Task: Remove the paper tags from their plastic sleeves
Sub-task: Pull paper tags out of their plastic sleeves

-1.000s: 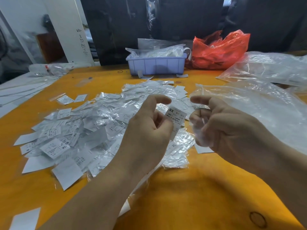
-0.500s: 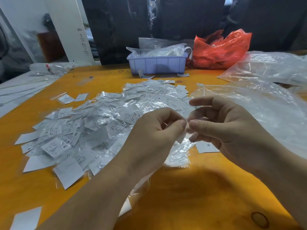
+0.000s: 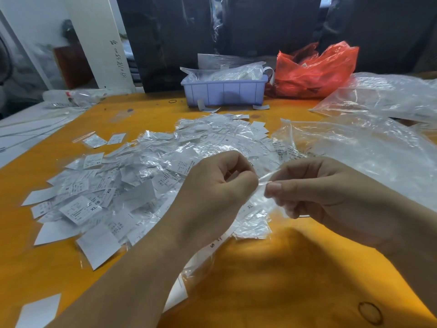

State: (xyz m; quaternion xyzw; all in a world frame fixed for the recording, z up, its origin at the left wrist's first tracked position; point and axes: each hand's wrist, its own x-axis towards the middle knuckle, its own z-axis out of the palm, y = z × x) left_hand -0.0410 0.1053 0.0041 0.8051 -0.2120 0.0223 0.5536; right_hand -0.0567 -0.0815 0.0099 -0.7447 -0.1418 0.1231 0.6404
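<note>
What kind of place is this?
Probably a garment packing or sorting workshop: a heap of size tags in plastic sleeves on an orange worktable, a lilac parts bin and big clear bags.

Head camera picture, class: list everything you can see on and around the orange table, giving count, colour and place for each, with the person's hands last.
table: one, orange, fills the foreground.
pile of tags and sleeves: too many to count, white paper and clear plastic, centre-left of the table.
bin: one, pale purple, far middle, holding clear plastic.
red bag: one, crumpled, right of the bin.
clear bags: at least two, large, along the right side.
rubber band: one, dark, left of the bin.
plastic sleeve: one, clear, stretched between both hands.
left hand: curled, pinching the sleeve's left end.
right hand: pinching the sleeve's right end.
</note>
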